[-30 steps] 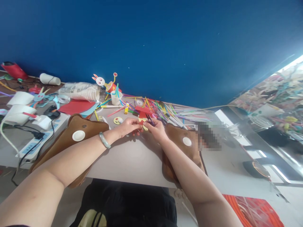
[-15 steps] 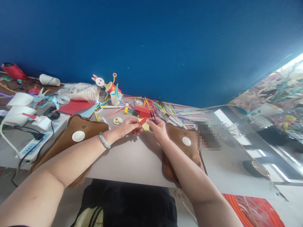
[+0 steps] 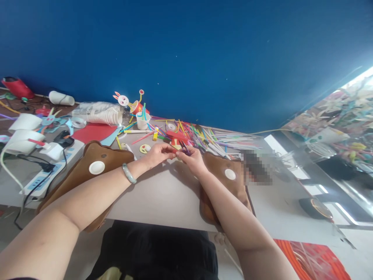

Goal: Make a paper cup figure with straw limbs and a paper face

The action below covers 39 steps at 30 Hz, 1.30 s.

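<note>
Scissors [image 3: 184,147] with dark blades sit in the right hand [image 3: 194,160], whose fingers are curled around the handles; whether the blades are apart or together is too small to tell. The left hand [image 3: 159,154] pinches a small red paper piece [image 3: 174,148] between thumb and fingertips, and the two hands meet over the far middle of the grey table [image 3: 163,194]. A pale green bangle [image 3: 128,173] circles the left wrist. Each forearm rests near a brown cushion [image 3: 96,167], one on either side.

Behind the hands lies a loose heap of coloured straws [image 3: 204,137], a white paper cup [image 3: 143,120] with straws in it, a stack of paper cups [image 3: 100,114] on its side and a red paper sheet [image 3: 93,131].

To cut well here, I judge the paper should be held taut close to the blades, with the pinching fingertips kept off the cut line, and turned by the left hand while the scissors stay steady. Short snips near the pivot would give better control on so small a piece, and lifting it clear of the straws would stop the tips catching.
</note>
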Each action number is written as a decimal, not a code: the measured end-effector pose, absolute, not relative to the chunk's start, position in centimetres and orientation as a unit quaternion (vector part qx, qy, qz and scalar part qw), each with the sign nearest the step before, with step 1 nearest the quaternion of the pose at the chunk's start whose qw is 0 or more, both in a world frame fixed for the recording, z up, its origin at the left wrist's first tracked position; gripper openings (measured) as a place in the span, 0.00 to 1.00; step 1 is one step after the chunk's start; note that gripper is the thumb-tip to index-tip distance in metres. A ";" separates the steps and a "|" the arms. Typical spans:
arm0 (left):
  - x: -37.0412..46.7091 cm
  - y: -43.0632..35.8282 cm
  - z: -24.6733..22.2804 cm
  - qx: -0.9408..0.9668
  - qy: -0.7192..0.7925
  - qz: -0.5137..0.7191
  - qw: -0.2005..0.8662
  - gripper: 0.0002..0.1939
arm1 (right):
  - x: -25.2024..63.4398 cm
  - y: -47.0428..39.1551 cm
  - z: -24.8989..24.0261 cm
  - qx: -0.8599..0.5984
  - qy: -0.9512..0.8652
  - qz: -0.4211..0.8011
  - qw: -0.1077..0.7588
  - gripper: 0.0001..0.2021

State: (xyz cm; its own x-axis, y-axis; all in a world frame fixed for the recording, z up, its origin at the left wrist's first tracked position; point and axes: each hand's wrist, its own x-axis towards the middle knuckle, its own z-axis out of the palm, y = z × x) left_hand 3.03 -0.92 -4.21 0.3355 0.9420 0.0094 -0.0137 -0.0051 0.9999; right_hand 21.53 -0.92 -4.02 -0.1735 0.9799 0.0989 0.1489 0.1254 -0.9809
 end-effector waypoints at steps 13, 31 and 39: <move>3.1 -0.9 -4.2 0.575 0.383 0.392 0.608 0.15 | 21.7 -0.9 -4.0 -0.467 -0.599 0.479 0.440 0.14; 2.7 -0.9 -4.1 0.567 0.381 0.443 0.581 0.15 | 21.9 -0.3 -4.1 -0.462 -0.595 0.539 0.376 0.32; 2.7 -0.8 -4.3 0.598 0.403 0.441 0.534 0.14 | 21.5 -0.7 -3.5 -0.460 -0.604 0.537 0.368 0.32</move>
State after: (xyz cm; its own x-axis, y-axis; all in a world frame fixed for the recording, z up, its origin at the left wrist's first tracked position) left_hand 2.65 -0.80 -4.30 0.2867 0.9530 0.0978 0.0109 -0.1053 0.9944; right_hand 21.53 -0.74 -3.48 -0.3059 0.9507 -0.0502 0.1606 -0.0004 -0.9870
